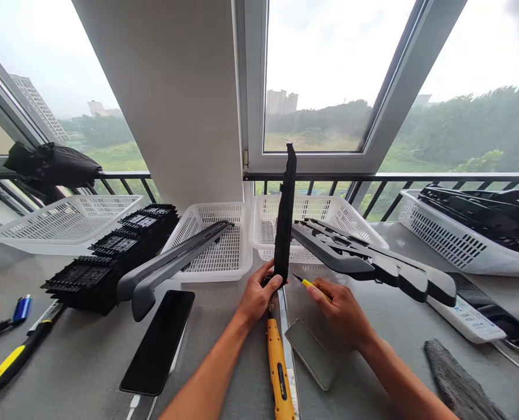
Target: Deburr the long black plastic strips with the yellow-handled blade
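In the middle of the view my left hand [261, 291] is closed around the lower end of a long black plastic trim piece [286, 210], which stands nearly upright. Just to its right, my right hand [340, 309] grips a yellow-handled craft knife [306, 283]. The knife's thin dark tip points up and left, close to the trim piece; whether they touch I cannot tell. Below my left hand lies an orange power tool [279, 370] beside a metal strip [288, 350]. A small grey rectangular case [310, 353] rests under my right forearm's side.
White baskets [246, 256] line the back, with grey-black trim pieces leaning on a left basket [171, 262] and a right one [364, 256]. Stacked black grille parts [97, 274], a phone [160, 344] and a utility knife [18, 356] lie left. A power strip [469, 318] and dark cloth [458, 379] lie right.
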`<state>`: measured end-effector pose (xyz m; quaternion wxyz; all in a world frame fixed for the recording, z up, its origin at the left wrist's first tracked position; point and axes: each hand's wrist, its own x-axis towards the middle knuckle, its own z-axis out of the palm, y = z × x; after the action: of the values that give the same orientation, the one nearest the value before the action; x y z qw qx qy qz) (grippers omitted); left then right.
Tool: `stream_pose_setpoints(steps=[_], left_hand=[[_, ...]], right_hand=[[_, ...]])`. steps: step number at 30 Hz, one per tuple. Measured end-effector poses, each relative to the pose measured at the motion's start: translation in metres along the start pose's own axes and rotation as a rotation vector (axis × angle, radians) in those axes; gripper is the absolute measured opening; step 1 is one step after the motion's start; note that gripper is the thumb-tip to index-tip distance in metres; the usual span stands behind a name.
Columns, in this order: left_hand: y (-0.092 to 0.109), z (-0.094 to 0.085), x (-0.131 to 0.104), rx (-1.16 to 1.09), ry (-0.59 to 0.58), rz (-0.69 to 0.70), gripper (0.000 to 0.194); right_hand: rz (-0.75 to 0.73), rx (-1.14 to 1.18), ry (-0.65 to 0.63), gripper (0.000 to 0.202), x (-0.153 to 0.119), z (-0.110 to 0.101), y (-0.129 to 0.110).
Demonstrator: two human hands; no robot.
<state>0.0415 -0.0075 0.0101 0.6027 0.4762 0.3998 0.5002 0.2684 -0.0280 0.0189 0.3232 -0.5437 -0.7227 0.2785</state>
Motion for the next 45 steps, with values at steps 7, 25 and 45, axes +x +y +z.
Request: stream_pose_setpoints(steps=[7,25,45], left_hand=[[0.0,0.0,0.0,0.027,0.043,-0.048,0.099],[-0.003,0.005,0.001,-0.014,0.173,-0.01,0.073],[-0.004,0.01,-0.009,0.442,0.011,0.229,0.041]], right_hand=[[-0.001,0.01,0.001,0.053,0.0,-0.003,-0.001],[-0.044,-0.088,-0.188,0.052,-0.002,-0.013,-0.005],[-0.029,-0.022,-0.06,0.051,-0.003,-0.009,-0.005]])
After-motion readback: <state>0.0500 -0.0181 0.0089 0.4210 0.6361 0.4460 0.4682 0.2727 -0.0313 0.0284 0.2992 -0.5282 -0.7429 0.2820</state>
